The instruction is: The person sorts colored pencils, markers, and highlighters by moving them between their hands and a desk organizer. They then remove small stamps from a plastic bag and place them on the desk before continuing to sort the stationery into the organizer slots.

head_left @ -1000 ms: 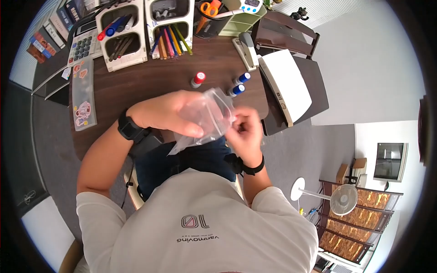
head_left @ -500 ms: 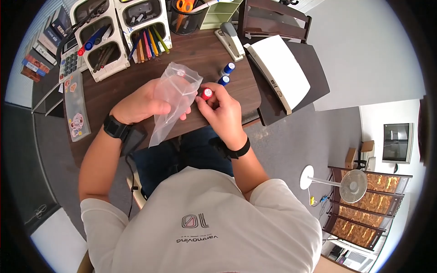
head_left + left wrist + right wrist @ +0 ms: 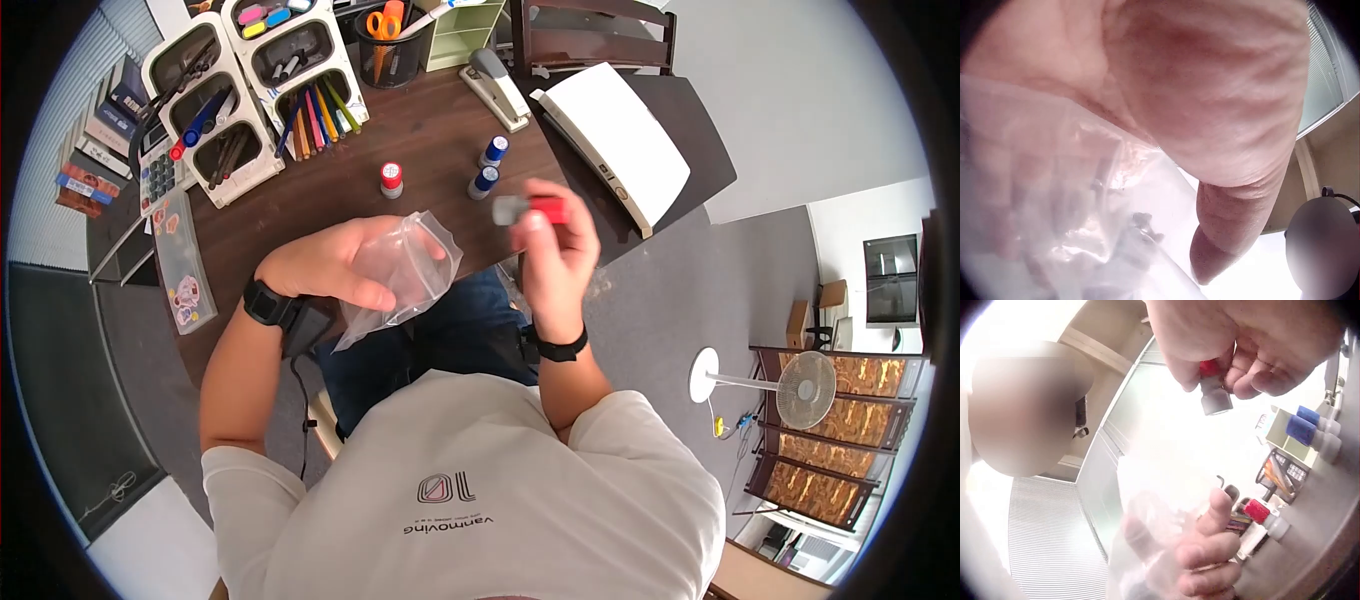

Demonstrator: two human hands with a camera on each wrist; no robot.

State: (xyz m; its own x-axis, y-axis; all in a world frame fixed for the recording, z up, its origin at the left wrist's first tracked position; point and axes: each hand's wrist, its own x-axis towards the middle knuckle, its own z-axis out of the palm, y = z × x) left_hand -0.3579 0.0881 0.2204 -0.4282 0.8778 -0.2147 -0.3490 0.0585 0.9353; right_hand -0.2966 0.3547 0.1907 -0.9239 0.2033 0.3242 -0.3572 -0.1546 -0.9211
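Observation:
A clear plastic bag is held in the left hand, thumb over its near face and fingers behind it. The left wrist view has the palm large, with the crumpled bag beside it. Between thumb and fingers, the right hand pinches a small bottle with a red cap, its grey end pointing left. In the right wrist view that bottle hangs from the fingertips. Another red-capped bottle stands on the desk beyond the bag, and two blue-capped bottles stand right of it.
Along the desk's far side are white organizers with pens and pencils, a black mesh cup with scissors, and a stapler. A white machine sits at the right, a sticker-covered case at the left.
The right hand has lifted the red-capped bottle from beside the blue ones and moved it right, tipping it sideways. The bag has shifted slightly toward the body, leaving the other red-capped bottle in plain view.

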